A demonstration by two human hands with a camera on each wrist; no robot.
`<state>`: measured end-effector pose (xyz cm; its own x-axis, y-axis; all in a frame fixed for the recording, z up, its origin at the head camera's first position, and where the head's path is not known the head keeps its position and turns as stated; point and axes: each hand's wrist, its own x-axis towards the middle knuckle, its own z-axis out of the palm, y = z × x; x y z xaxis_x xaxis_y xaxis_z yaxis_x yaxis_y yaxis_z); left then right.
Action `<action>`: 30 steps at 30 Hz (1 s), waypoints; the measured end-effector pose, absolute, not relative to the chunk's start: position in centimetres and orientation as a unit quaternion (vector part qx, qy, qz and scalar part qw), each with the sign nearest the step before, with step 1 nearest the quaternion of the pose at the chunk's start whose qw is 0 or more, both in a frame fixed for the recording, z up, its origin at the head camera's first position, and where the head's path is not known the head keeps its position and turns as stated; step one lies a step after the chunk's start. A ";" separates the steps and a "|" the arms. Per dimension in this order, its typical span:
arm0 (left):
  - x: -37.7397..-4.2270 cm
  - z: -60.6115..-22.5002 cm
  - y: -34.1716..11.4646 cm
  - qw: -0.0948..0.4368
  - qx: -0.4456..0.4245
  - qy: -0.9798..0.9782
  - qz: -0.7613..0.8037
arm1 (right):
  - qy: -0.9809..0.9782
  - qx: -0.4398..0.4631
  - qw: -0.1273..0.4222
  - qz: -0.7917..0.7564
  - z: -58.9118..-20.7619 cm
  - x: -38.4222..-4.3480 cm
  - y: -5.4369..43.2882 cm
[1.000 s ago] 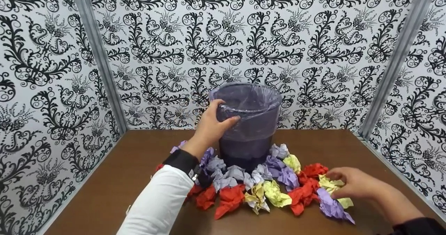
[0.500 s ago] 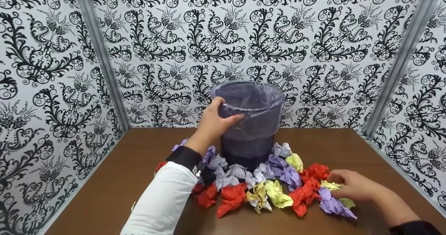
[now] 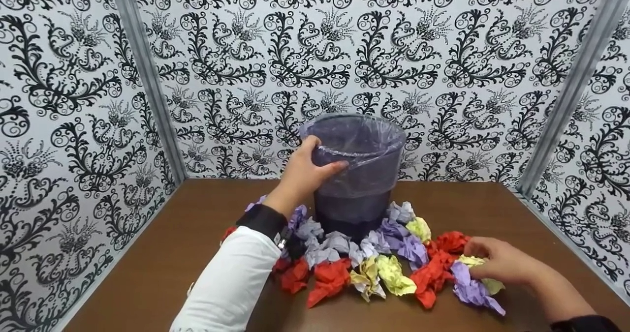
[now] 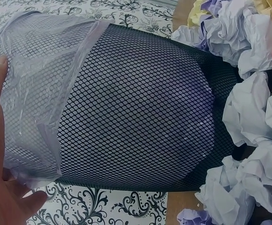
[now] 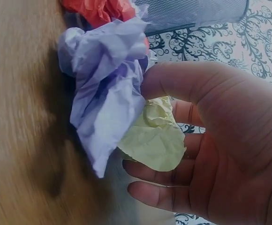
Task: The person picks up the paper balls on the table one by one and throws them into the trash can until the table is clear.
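Observation:
A dark mesh waste bin [image 3: 352, 214] stands upright, its rim covered by a thin translucent liner bag [image 3: 369, 174]. My left hand [image 3: 307, 172] grips the rim at its near left side, thumb outside over the liner. In the left wrist view the thumb and fingers lie at the bag-covered end of the bin [image 4: 140, 108]. At the right, my right hand [image 3: 504, 263] holds a yellow crumpled paper [image 5: 157, 145], its fingers curled behind it. The thumb touches a purple crumpled paper [image 5: 110, 89] beside it. Part of the yellow paper is hidden by the hand.
Several crumpled papers lie around the front of the bin: grey ones [image 3: 337, 243] against its base, red ones [image 3: 329, 280], yellow ones [image 3: 393, 275] and purple ones [image 3: 411, 248]. The brown table [image 3: 147, 253] ends at patterned walls [image 3: 236, 76] behind and at both sides.
My right hand has closed in over the yellow crumpled paper, covering more of it. My left hand stays on the bin's rim. The head view has shifted slightly.

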<state>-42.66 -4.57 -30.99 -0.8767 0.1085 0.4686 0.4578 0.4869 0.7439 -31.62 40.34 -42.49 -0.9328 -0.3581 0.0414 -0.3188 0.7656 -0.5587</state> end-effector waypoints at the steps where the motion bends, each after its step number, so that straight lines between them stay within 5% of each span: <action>1: -42.7 -31.0 -4.5 0.185 -0.167 -0.845 -0.473 | 0.939 -0.180 0.028 -0.292 -42.4 -31.5 40.4; 30: -42.9 -30.7 -4.6 0.166 -0.167 -0.846 -0.478 | 0.922 -0.180 -0.075 -0.334 -39.7 -30.9 43.0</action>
